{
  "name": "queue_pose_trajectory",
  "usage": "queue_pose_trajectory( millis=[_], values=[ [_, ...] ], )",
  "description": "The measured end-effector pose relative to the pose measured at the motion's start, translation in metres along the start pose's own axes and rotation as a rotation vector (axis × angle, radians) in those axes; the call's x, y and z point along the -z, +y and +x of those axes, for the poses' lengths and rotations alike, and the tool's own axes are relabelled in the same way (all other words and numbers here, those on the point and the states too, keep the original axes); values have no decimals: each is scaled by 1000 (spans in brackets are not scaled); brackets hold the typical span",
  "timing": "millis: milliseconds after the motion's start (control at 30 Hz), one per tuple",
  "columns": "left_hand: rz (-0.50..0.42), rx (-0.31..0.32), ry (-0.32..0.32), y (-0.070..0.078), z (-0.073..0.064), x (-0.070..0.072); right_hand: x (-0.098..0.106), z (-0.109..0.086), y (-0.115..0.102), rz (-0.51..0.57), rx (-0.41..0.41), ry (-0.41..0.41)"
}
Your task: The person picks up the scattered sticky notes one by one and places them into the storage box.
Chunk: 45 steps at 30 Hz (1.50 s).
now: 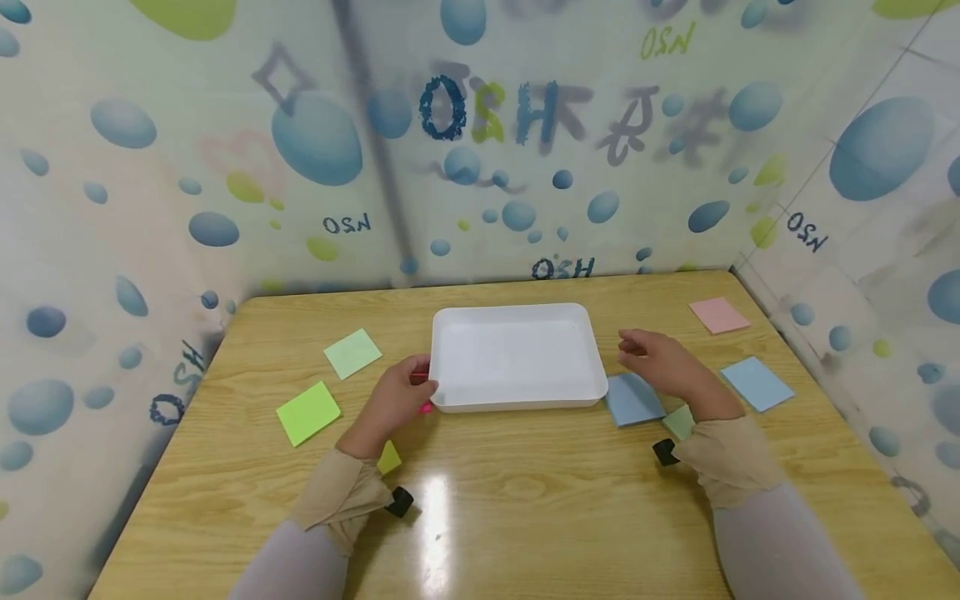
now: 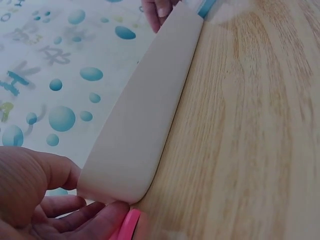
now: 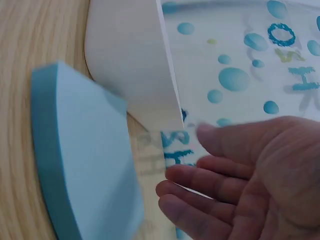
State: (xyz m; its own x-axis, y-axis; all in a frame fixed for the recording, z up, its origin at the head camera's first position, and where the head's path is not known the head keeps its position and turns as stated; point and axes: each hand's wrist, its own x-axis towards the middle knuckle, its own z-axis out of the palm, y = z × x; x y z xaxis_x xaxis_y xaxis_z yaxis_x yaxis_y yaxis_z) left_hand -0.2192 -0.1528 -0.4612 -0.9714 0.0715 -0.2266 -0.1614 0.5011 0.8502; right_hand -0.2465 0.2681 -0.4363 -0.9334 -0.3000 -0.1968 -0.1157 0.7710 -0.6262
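Note:
A shallow white rectangular tray [image 1: 517,354] lies on the wooden table. At its left end my left hand [image 1: 397,396] grips the wall, thumb at the rim and fingers curled against the outside, as the left wrist view shows. Partly hidden by those fingers is a bright pink object [image 2: 131,225] whose kind I cannot tell. My right hand [image 1: 660,362] hovers off the tray's right end, fingers loosely bent and holding nothing. Below it, a thick blue sticky note pad [image 3: 95,160] lies against the tray's right front corner.
Light green [image 1: 352,353] and lime [image 1: 309,414] sticky notes lie left, with a yellow piece [image 1: 388,458] partly behind the left wrist. A pink note [image 1: 719,316], another blue note [image 1: 757,383] and a pale green one [image 1: 678,422] lie right. A patterned wall [image 1: 480,225] stands behind the table.

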Motion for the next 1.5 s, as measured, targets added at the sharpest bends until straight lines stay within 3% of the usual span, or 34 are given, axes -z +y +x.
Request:
queue_pose_trajectory(
  millis=[200,467,700,1133,1333,1500],
  values=[
    [-8,14,0,-1,-1,1,8,-9,-3,-125,35,-150],
    [-22,18,3,-3,0,1,2,-10,-6,-207,77,-220],
    [-21,13,-3,-3,0,0,-3,-14,-13,-283,93,-207],
    [14,-1,2,-2,0,-1,-4,-11,-11,-273,-13,-207],
    [-16,-1,-12,-1,-1,0,-4,-8,-10,-262,-67,-223],
    [-7,-2,-9,-2,0,1,-3,-10,-12,-291,-64,-228]
  ],
)
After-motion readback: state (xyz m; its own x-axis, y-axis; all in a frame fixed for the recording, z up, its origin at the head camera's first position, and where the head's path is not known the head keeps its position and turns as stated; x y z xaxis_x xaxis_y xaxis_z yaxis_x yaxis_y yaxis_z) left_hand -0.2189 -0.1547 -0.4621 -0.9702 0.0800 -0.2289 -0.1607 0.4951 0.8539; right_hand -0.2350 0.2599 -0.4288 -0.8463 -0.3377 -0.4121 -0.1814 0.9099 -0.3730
